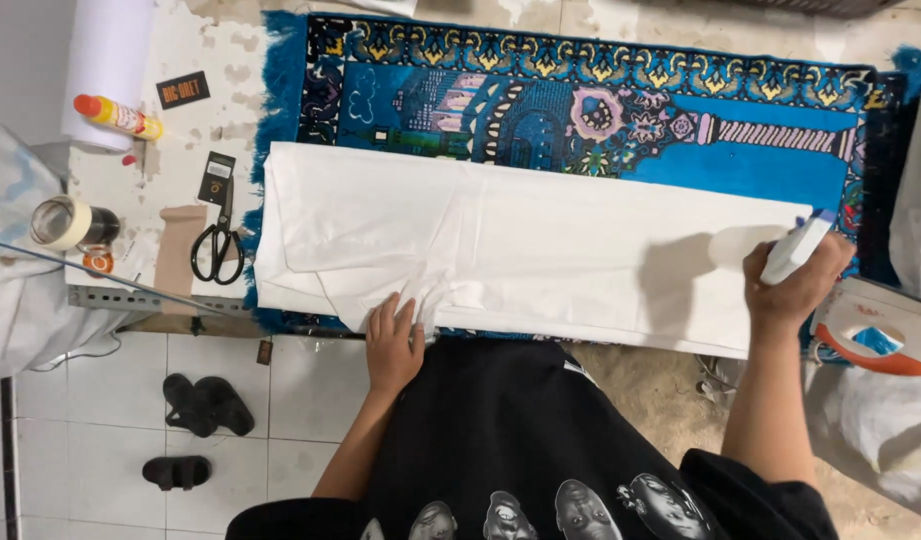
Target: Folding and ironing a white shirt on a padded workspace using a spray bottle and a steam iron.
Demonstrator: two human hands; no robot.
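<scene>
A folded white cloth [541, 250] lies lengthwise across a blue patterned rug [581, 100] on a worktable. My left hand [394, 340] rests flat on the cloth's near edge, fingers apart, pressing a creased spot. My right hand [796, 280] grips a white spray bottle [796, 248] over the cloth's right end, its nozzle pointing toward the cloth.
Black scissors [219, 250] lie left of the rug beside a beige strip. An orange-capped yellow bottle [121, 117], a white roll [106, 60] and a tape roll [61, 222] sit at far left. An orange and white iron [881, 335] stands at right. Sandals [196, 405] lie on the tiled floor.
</scene>
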